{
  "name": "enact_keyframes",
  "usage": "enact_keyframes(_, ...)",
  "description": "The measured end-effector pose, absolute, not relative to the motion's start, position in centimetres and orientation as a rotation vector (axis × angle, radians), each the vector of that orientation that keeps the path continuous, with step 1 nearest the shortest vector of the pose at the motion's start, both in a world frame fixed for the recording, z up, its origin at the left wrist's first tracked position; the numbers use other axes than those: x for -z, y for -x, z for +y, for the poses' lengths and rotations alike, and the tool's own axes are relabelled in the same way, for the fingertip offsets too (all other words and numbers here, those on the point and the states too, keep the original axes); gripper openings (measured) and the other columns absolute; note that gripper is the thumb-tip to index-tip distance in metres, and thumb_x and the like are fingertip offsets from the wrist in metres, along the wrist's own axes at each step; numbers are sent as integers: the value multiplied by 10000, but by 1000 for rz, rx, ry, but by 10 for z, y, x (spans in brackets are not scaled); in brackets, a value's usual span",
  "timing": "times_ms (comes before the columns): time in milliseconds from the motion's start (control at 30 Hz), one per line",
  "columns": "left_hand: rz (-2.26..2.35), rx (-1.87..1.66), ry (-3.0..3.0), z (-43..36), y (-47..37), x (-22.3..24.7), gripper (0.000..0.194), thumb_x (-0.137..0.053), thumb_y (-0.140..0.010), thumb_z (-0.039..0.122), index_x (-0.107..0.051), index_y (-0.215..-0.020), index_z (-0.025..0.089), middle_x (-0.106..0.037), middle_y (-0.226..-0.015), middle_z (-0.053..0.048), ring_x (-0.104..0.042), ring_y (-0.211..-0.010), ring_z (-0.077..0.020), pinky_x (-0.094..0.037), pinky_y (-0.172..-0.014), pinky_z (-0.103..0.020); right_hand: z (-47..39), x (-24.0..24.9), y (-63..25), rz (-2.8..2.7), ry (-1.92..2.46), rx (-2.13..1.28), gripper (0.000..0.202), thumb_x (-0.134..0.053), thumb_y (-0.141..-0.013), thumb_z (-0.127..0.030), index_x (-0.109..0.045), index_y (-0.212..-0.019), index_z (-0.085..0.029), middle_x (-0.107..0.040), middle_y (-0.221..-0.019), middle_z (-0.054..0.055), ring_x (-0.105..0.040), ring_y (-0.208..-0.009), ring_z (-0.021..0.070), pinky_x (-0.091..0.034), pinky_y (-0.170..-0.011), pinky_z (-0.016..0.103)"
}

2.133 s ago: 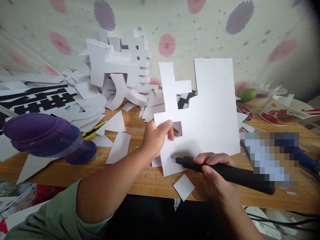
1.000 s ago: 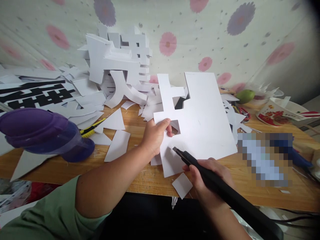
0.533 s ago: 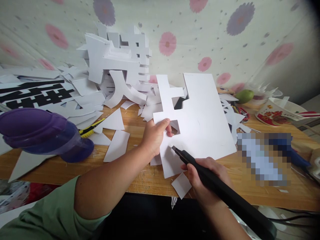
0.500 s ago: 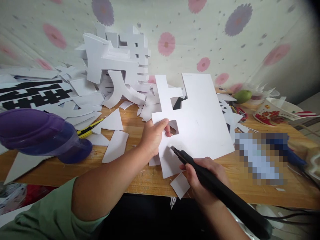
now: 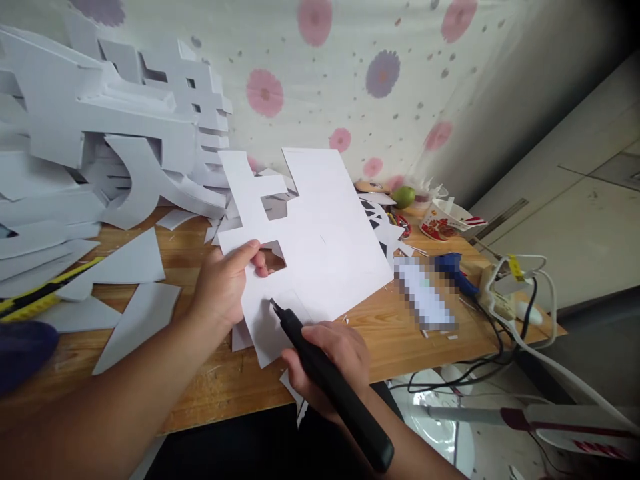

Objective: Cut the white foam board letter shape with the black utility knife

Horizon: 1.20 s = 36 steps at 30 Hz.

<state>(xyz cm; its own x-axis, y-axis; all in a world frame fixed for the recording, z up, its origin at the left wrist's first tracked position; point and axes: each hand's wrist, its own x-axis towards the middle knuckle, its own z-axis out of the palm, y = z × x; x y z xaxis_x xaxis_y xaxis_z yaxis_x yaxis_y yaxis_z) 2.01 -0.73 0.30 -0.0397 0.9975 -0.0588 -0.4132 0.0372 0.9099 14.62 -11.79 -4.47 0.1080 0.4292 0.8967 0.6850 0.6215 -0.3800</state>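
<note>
My left hand (image 5: pixel 225 283) grips a large white foam board (image 5: pixel 330 233) by its left part, thumb on top and fingertips showing through a square cut-out. Notches and openings are cut along that side of the board, which is held tilted above the table. My right hand (image 5: pixel 335 360) is wrapped around a black handheld cutter (image 5: pixel 335 387) with a narrow dark blade tip. That tip is at the board's lower left part, below the cut-out; whether it touches the surface I cannot tell. A white scrap (image 5: pixel 295 393) shows under the right hand at the table's front edge.
Cut white letter shapes (image 5: pixel 140 133) are piled at the back left. A yellow utility knife (image 5: pixel 50 290) and a purple object (image 5: pixel 25 353) lie left. Rightward are a paper bowl (image 5: pixel 443 223), a green fruit (image 5: pixel 404 196), a blurred-out object (image 5: pixel 425 293) and cables (image 5: pixel 500 313).
The view has turned to the right, so the table's contents appear further left. Both hands keep their holds on the board and cutter. The tip remains near the same lower left part.
</note>
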Motion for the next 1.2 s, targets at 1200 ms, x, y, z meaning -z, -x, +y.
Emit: enact_keyframes(1200, 856, -1443, -718, -3, -13, -5, 154, -698, -687, 167, -561, -617, 174, -510, -484, 50, -441, -432, -90, -460, -485, -236, -116, 46, -150, -1595, 724, 248, 348, -694, -747, -105, -582, -1075, -128, -654, -630, 22, -651, -550, 148, -594, -552, 269)
